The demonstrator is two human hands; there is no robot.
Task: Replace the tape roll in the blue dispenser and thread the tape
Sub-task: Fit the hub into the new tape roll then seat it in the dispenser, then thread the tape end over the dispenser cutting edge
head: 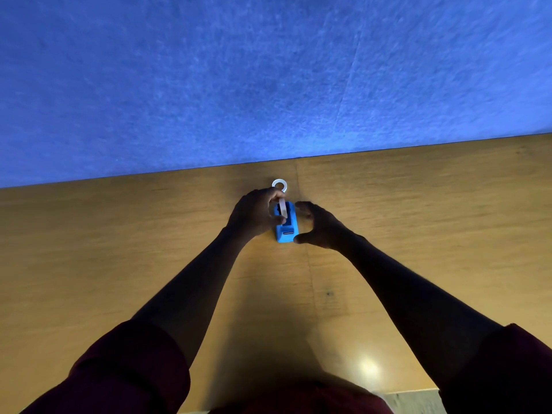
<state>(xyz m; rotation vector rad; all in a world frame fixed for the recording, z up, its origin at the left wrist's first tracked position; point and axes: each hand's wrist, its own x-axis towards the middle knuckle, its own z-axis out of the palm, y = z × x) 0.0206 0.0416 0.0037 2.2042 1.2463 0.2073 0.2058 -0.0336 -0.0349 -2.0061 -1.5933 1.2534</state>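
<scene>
A small blue tape dispenser (287, 231) stands on the wooden table (119, 249), its cutter end toward me. My left hand (254, 215) pinches a whitish tape roll (283, 211) on edge, held in or just above the dispenser's well; which of the two I cannot tell. My right hand (318, 227) is cupped around the dispenser's right side with fingers spread; its thumb is at the front corner, and contact is unclear. A second white tape roll (280, 184) lies flat on the table just behind the dispenser.
A blue felt wall panel (268, 79) rises right behind the table's far edge. A seam runs through the tabletop past the dispenser. My dark red sleeves fill the bottom corners.
</scene>
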